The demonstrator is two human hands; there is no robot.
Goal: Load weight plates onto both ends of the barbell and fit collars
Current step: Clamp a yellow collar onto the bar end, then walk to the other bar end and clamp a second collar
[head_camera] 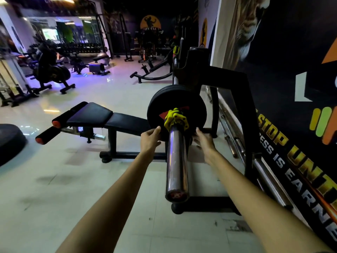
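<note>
The barbell's chrome sleeve (177,161) points toward me from the bench rack. Black weight plates (160,105) sit on it, pushed up toward the rack upright. A yellow collar (176,119) is clamped around the sleeve, against the outer plate's face. My left hand (150,140) rests on the plate's lower left edge, fingers curled on the rim. My right hand (204,141) touches the plate's lower right edge, fingers spread. Neither hand is on the collar. The bar's far end is hidden behind the plates and rack.
A black decline bench (109,119) with orange-capped rollers stands to the left. The black rack frame (244,110) and spare bars (235,136) line the painted wall on the right. A dark round object (9,141) lies at far left. Machines stand in the background.
</note>
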